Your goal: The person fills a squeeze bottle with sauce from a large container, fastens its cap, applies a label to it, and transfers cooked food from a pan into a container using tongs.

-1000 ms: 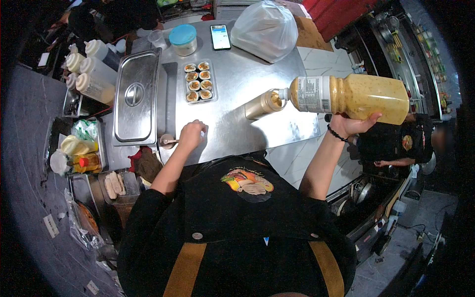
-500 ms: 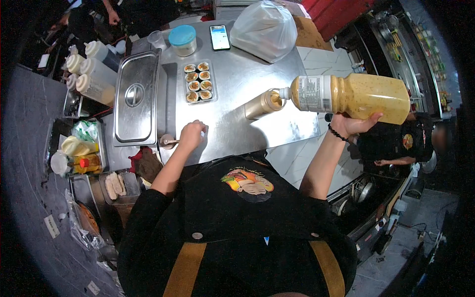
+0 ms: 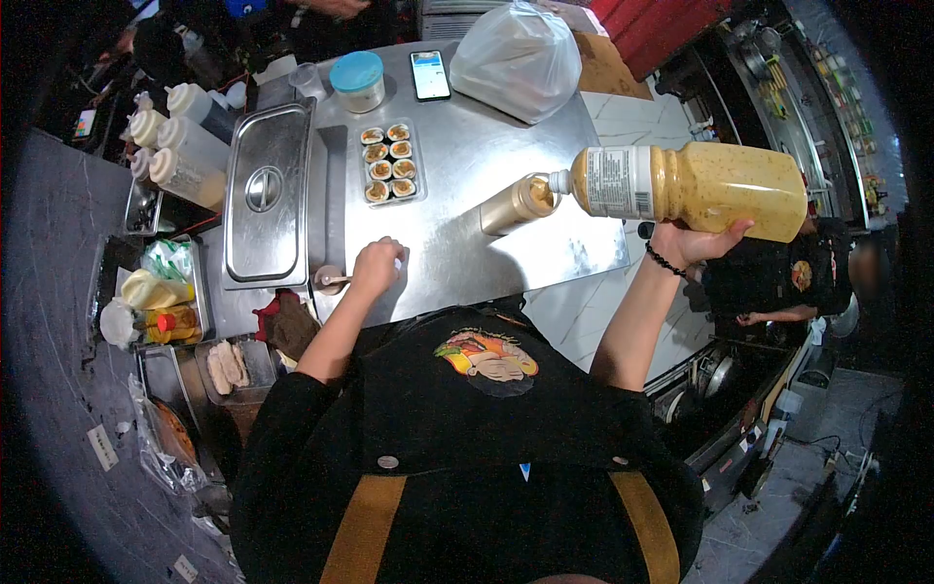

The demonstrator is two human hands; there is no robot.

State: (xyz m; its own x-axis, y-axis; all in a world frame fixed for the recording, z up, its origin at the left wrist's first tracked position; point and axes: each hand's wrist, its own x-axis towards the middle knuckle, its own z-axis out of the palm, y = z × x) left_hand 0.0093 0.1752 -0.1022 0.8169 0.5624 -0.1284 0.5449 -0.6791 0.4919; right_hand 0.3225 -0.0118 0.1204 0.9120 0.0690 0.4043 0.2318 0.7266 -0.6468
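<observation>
My right hand (image 3: pixel 696 243) supports a large bottle of speckled yellow sauce (image 3: pixel 725 190) from below, tipped upside down. Its mouth meets the opening of a smaller container (image 3: pixel 508 210) on the steel table (image 3: pixel 457 165). My left hand (image 3: pixel 379 267) rests closed on the table, with something small and white at the fingers that I cannot make out. Beside that wrist is a small round cup with a handle (image 3: pixel 331 279). Farther up, a clear tray of sushi rolls (image 3: pixel 392 161) lies in front of me.
A lidded steel pan (image 3: pixel 265 190) and squeeze bottles (image 3: pixel 185 175) stand at left. A blue-lidded tub (image 3: pixel 358 80), a phone (image 3: pixel 429 76) and a white plastic bag (image 3: pixel 518 63) sit at the far side. Another person (image 3: pixel 803 277) is at right; another person's hand shows at the top.
Both my hands and the large bottle have stayed almost still. At the top left, a person's hand has shifted toward the right.
</observation>
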